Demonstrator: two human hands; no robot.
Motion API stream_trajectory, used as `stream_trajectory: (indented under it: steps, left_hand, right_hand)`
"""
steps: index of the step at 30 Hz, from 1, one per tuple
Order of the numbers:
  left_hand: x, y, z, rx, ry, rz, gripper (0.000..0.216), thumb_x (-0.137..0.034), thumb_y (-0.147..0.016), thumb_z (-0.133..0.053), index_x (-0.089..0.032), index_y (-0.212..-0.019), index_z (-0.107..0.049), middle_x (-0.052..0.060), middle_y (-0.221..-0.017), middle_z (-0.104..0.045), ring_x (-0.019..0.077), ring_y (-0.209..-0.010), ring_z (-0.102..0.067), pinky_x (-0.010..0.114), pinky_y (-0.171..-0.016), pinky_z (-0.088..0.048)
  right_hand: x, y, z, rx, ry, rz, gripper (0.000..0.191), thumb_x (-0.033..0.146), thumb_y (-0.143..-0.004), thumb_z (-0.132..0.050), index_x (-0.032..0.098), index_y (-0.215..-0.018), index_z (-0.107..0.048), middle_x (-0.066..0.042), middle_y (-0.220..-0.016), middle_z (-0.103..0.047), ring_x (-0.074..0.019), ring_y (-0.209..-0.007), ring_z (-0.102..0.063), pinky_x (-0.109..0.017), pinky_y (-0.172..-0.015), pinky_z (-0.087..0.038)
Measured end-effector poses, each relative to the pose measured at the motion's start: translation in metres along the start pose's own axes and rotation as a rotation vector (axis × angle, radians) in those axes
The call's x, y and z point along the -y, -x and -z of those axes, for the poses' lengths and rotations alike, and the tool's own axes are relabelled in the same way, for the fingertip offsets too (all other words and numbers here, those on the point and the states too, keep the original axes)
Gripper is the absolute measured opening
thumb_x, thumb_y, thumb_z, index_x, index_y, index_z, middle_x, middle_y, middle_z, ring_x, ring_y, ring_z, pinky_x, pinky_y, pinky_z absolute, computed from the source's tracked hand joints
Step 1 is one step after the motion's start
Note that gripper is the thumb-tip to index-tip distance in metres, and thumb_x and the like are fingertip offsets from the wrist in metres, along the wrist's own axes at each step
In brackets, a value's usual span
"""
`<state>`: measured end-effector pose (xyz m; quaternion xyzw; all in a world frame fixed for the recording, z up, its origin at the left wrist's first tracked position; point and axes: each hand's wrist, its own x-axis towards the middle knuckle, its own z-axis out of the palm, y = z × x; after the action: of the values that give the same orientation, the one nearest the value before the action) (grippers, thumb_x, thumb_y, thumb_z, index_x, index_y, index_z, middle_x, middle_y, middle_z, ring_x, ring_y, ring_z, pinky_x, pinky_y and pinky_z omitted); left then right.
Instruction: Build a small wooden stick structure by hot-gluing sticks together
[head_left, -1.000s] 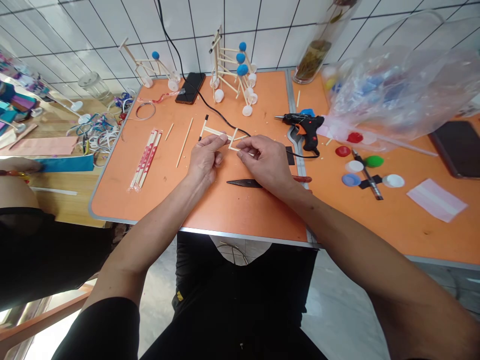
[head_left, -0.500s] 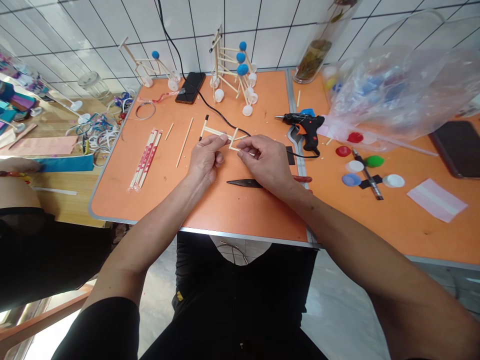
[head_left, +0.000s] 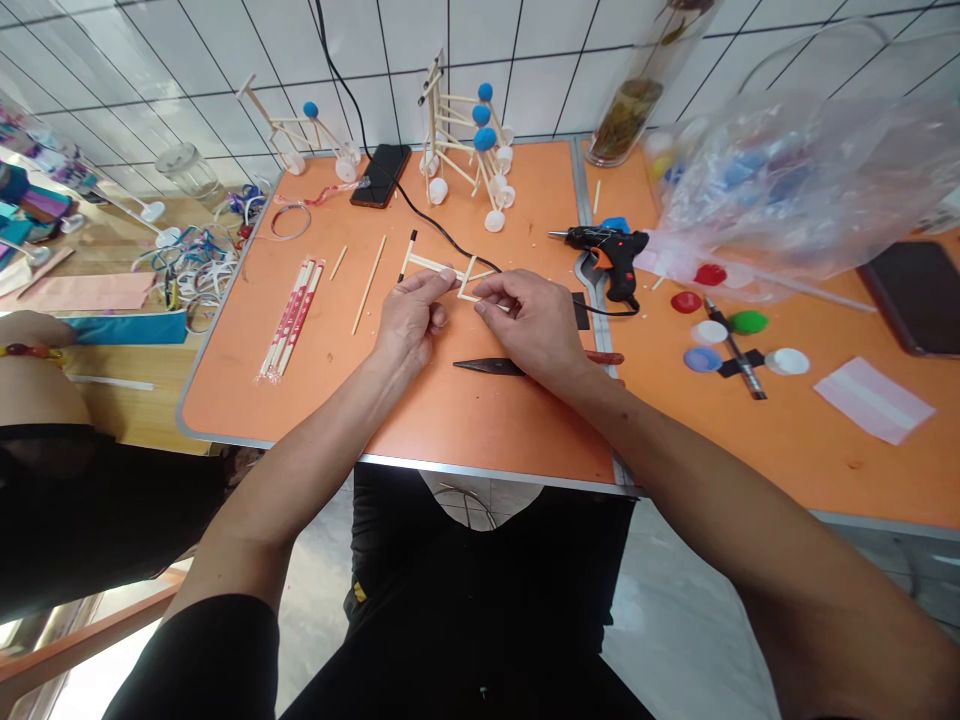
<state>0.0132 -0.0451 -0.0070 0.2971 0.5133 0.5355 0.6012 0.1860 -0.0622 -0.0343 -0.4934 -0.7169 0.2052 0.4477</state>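
Observation:
My left hand [head_left: 409,318] and my right hand [head_left: 525,325] meet over the middle of the orange table [head_left: 315,400]. Both pinch a small frame of thin wooden sticks [head_left: 442,268], left fingers on its long bar, right fingers on the short angled pieces. One end of the frame is black-tipped and points to the back left. A dark blade with a red handle [head_left: 495,366] lies flat just under my right wrist. The black glue gun [head_left: 609,252] rests to the right of my hands, its cord running past the frame.
Wrapped chopsticks [head_left: 291,318] and loose sticks [head_left: 369,284] lie left of my hands. Two finished stick models [head_left: 465,140] and a phone [head_left: 381,175] stand at the back. Coloured bottle caps [head_left: 731,335], a plastic bag [head_left: 795,190] and another phone [head_left: 919,295] are at the right. Another person's arm [head_left: 34,350] is at far left.
My hands and the stick frame stay where they were. The other person's arm at the far left has shifted slightly.

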Motion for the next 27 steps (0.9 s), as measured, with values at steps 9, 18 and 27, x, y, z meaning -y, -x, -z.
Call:
stream_trajectory:
  steps: [9,18,27]
  left_hand:
    - [0.0000,0.0001,0.0002,0.002,-0.005,-0.007,0.030,-0.028,-0.086,-0.100,-0.020,-0.079,-0.072,-0.001,-0.088,-0.081,0.0012,-0.043,-0.044,0.021,-0.041,-0.027]
    - [-0.0008,0.0008,-0.0006,0.000,-0.012,-0.004,0.030,-0.028,-0.086,-0.099,-0.019,-0.080,-0.071,-0.001,-0.088,-0.081,0.0009,-0.044,-0.044,0.019,-0.041,-0.027]
    - [-0.0009,0.0009,-0.0010,-0.011,-0.021,0.001,0.033,-0.033,-0.084,-0.103,-0.020,-0.081,-0.072,-0.002,-0.088,-0.080,0.0003,-0.043,-0.044,0.020,-0.041,-0.028]
  right_hand:
    - [-0.0014,0.0000,-0.0005,0.003,0.005,0.000,0.020,0.018,-0.094,-0.074,0.025,-0.108,-0.087,-0.007,-0.104,-0.086,-0.0260,-0.092,-0.076,-0.043,-0.090,-0.064]
    - [-0.0016,0.0002,-0.0005,0.001,0.001,0.000,0.021,0.017,-0.094,-0.074,0.025,-0.109,-0.087,-0.007,-0.104,-0.086,-0.0255,-0.092,-0.076,-0.043,-0.089,-0.064]
    - [-0.0011,0.0001,-0.0003,0.000,-0.008,-0.007,0.020,0.018,-0.094,-0.073,0.024,-0.108,-0.086,-0.007,-0.104,-0.086,-0.0263,-0.093,-0.076,-0.044,-0.090,-0.064]
